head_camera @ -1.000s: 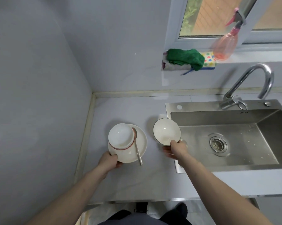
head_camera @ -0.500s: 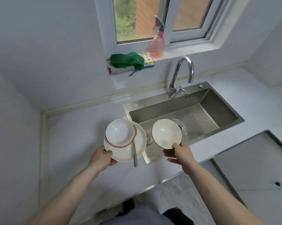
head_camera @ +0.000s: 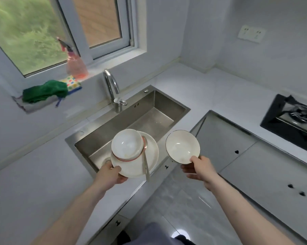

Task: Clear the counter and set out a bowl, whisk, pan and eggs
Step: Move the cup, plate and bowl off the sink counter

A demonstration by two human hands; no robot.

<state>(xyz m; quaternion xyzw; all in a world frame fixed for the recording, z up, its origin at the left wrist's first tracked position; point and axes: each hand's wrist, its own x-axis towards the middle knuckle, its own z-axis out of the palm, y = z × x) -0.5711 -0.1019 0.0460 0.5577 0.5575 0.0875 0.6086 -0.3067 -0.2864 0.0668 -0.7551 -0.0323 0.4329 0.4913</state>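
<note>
Head view puts both hands in front of me, each carrying crockery above the stainless sink (head_camera: pixel 168 110) and the front edge of the white counter (head_camera: pixel 43 174). My left hand (head_camera: pixel 110 175) grips the near rim of a white plate (head_camera: pixel 150 156), thumb curled over the top edge and fingers underneath. On that plate sits a white bowl with a red-brown rim (head_camera: pixel 127 145), pushed toward the plate's left side, and a metal spoon (head_camera: pixel 146 165) lies beside it, its head against the bowl and its handle sticking out past the plate's near edge. The plate hangs over the sink's near left corner, clear of the basin floor.

My right hand (head_camera: pixel 199 167) pinches the near rim of a second white bowl with a dark rim (head_camera: pixel 182 146), thumb on the inside edge and fingers curled below. This bowl hangs to the right of the plate, apart from it, over the sink's right end and the floor beyond the counter edge.

Behind the sink stands a curved chrome tap (head_camera: pixel 112 89). On the window ledge I see a pink spray bottle (head_camera: pixel 75 65), a dotted sponge (head_camera: pixel 72 83) and a green cloth (head_camera: pixel 45 91). At far right a black gas hob (head_camera: pixel 292 119) is set into the other run of counter, with grey cabinet doors (head_camera: pixel 237 152) below it.
</note>
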